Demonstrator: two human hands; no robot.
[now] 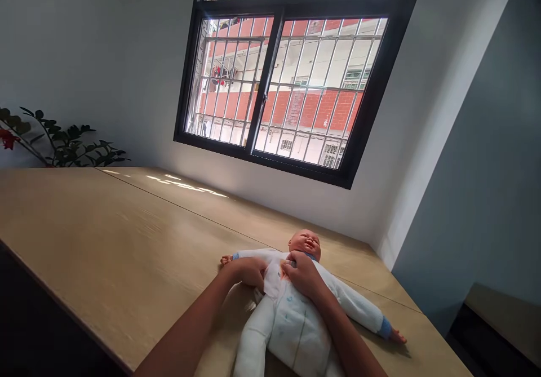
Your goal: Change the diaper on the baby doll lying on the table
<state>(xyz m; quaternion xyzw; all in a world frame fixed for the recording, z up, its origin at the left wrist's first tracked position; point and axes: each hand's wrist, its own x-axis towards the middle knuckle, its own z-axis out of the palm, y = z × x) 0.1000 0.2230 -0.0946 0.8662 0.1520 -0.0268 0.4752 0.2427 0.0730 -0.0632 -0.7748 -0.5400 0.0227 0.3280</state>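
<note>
A baby doll (310,242) lies on its back with its arms spread. It wears a white outfit (296,315) with blue cuffs and pale blue prints. At the doll's chest the outfit's front is parted, and a small patch of the body shows. My left hand (252,273) is closed on the edge of the outfit's front, beside the doll's torso. My right hand (305,274) pinches the cloth on the other side of the opening, just below the doll's neck. My fingertips are partly hidden by the cloth.
The doll rests on a wooden table (127,242) with a seam along its length. Behind it stands a white wall with a barred, dark-framed window (274,84). A leafy plant (67,143) is beyond the table at left. A dark piece of furniture (494,332) stands at lower right.
</note>
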